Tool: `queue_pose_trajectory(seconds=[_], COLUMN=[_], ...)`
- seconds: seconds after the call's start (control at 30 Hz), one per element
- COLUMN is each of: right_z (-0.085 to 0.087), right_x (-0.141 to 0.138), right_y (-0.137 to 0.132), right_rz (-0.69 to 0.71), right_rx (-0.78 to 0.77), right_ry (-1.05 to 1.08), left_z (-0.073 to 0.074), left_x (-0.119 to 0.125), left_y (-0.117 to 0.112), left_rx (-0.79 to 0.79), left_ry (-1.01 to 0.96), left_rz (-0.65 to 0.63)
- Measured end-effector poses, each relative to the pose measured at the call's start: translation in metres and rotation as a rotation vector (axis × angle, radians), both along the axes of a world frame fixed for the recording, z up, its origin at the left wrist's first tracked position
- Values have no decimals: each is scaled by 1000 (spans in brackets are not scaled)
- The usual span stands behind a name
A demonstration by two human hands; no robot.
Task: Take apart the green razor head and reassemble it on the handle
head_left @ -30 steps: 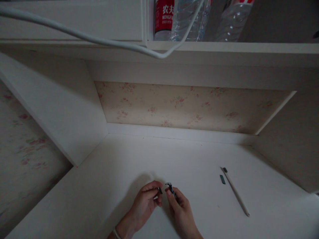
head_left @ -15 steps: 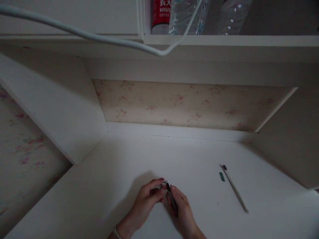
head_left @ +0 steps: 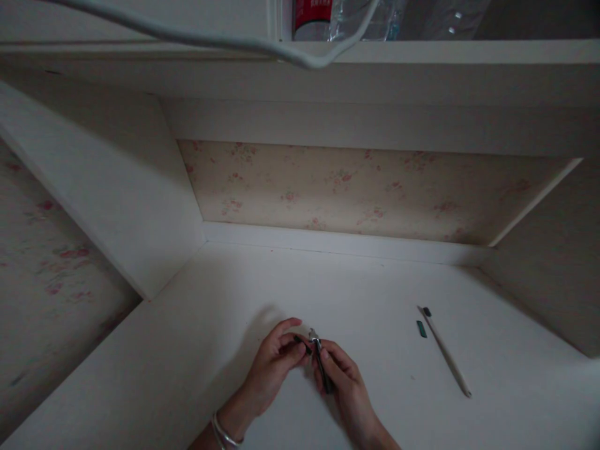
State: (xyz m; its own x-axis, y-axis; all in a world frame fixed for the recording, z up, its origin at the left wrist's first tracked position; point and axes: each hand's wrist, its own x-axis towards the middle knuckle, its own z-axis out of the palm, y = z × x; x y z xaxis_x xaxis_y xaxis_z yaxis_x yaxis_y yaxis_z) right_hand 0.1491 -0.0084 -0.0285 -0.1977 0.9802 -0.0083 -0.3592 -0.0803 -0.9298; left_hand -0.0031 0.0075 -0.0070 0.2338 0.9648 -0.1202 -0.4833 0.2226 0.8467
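My right hand (head_left: 344, 381) is closed around a small dark-handled tool with a silver metal head (head_left: 315, 336), which points up and away from me. I cannot make out its exact kind. Between the thumb and fingers of my left hand (head_left: 276, 359) is a short dark strip (head_left: 304, 344), its inner end close to or touching the tool just below the metal head. The left index finger is raised off it. Both hands are held over the white desk, close together.
To the right lie a slim white stick with a dark tip (head_left: 449, 356) and a small green piece (head_left: 422, 329). A pale cable (head_left: 225, 41) hangs across the top, before a shelf (head_left: 422, 52) with a red-labelled bottle (head_left: 312, 15). Side panels border the white desk (head_left: 281, 281).
My left fingers have shifted: the index finger has lifted, and a dark strip now shows in the pinch. The tool's metal head shows more clearly. My view has tilted slightly downward.
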Motion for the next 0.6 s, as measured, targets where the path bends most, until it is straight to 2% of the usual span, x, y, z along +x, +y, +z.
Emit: queue_pose_trajectory(seconds=[0.13, 0.4, 0.6], right_z=[2, 3, 0], right_x=[2, 1, -1], right_y=[0, 0, 0], right_rz=[0, -20, -94], right_rx=[-22, -43, -265], right_ry=[9, -31, 52], left_z=[5, 1, 0], left_x=[-2, -2, -4], left_y=[2, 5, 3], left_rx=[-80, -95, -83], left_ry=[71, 178, 236], left_rz=[86, 170, 132])
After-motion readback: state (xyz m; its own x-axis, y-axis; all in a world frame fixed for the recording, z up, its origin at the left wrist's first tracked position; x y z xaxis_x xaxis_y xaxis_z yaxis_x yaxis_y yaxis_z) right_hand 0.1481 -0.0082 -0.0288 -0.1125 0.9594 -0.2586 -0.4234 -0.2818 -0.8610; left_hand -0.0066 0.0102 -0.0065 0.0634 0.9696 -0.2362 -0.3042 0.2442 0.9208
